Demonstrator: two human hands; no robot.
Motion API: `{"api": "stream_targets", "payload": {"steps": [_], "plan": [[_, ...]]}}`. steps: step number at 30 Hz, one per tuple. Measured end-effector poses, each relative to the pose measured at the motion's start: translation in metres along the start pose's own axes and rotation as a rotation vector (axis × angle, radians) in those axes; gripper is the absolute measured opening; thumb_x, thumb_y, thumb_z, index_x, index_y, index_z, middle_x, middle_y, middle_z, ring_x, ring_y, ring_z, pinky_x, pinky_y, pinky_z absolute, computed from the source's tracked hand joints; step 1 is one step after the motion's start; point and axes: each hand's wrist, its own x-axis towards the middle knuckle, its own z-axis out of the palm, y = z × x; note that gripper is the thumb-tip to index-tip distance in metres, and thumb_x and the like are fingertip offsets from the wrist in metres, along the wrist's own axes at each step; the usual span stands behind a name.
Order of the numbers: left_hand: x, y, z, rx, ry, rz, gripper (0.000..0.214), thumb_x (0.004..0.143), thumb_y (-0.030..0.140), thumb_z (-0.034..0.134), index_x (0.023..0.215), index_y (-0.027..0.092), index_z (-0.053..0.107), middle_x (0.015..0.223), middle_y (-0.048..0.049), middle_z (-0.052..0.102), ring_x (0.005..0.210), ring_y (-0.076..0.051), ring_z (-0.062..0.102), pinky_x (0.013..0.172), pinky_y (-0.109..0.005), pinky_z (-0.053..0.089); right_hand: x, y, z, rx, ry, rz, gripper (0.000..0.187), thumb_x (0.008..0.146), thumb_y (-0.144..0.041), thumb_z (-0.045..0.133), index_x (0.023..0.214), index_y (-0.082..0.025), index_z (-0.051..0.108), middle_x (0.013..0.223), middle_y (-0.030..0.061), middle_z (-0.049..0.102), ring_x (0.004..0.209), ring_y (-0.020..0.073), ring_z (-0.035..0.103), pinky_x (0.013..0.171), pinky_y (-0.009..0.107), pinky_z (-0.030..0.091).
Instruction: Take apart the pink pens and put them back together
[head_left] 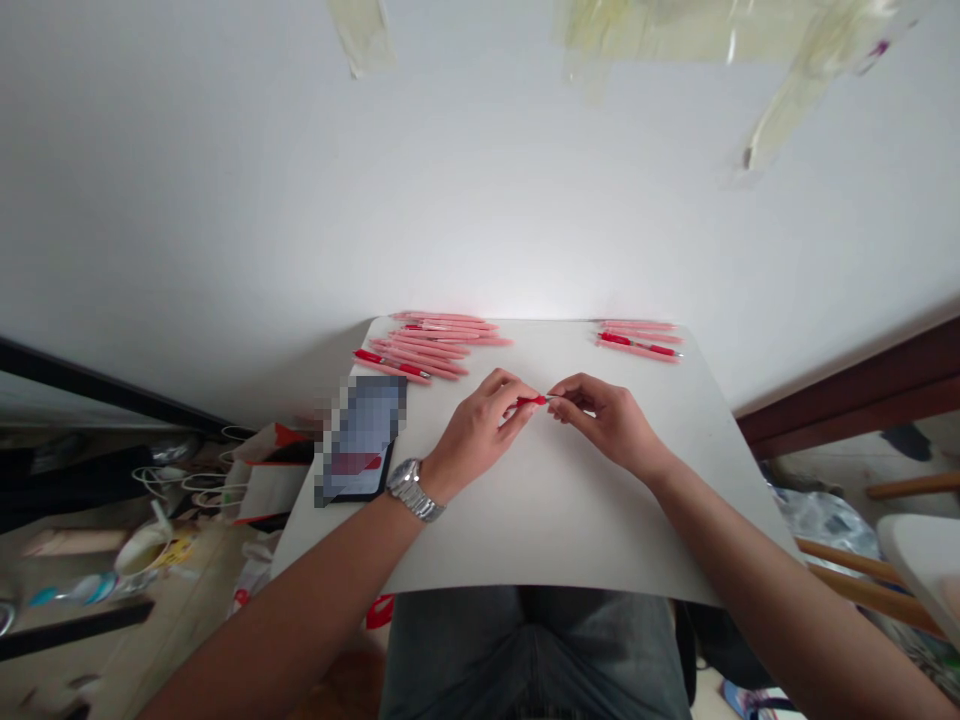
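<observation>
Over the middle of the white table, my left hand (484,425) pinches a red pen (532,401) between thumb and fingers. My right hand (606,418) is closed at the pen's silvery end, thumb and fingertips pressed together there. Whether that end is a tip or a separate part is too small to tell. Behind my left hand lies a pile of pink pens (435,350), with a red pen (391,363) on its near side. Beyond my right hand is a smaller group of pink pens (639,326) with another red pen (637,345) among them.
A dark tablet or phone (360,440), its screen blurred out, lies at the table's left edge. The white table (562,530) stands against a wall (480,180) with tape on it. Bags (274,475) and a bucket (142,550) are on the floor at left; a chair (926,560) is at right.
</observation>
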Motion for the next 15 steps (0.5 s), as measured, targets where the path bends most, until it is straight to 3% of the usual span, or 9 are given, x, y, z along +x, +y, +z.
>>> {"api": "stream_targets", "payload": {"steps": [7,12,15], "plan": [[0.0007,0.0021,0.0007,0.006,-0.03,0.038,0.015,0.108,0.025,0.051,0.115,0.021,0.064,0.112,-0.006,0.06,0.094,-0.016,0.063,0.083,-0.03,0.053,-0.0005,-0.0058,-0.0022,-0.109,-0.034,-0.02,0.033,0.103,-0.05,0.06,0.091,-0.022,0.071,0.083,0.0041,0.076,0.074,0.0181,0.071,0.07,0.031,0.056],[0.0013,0.0024,-0.0004,-0.018,-0.008,0.034,0.015,0.108,0.025,0.051,0.114,0.022,0.064,0.111,-0.0063,0.061,0.093,-0.016,0.064,0.082,-0.03,0.055,-0.0008,-0.0011,-0.0037,-0.055,-0.012,-0.048,0.032,0.098,-0.051,0.067,0.115,-0.024,0.069,0.098,0.0065,0.077,0.088,0.0221,0.074,0.078,0.036,0.061],[0.0012,0.0012,-0.0009,-0.018,-0.005,0.025,0.016,0.108,0.025,0.051,0.116,0.022,0.065,0.112,-0.0063,0.061,0.094,-0.016,0.064,0.082,-0.03,0.055,0.0,0.0016,-0.0054,-0.022,-0.023,-0.078,0.029,0.097,-0.049,0.068,0.113,-0.025,0.069,0.101,0.0064,0.076,0.09,0.0215,0.074,0.081,0.037,0.062]]}}
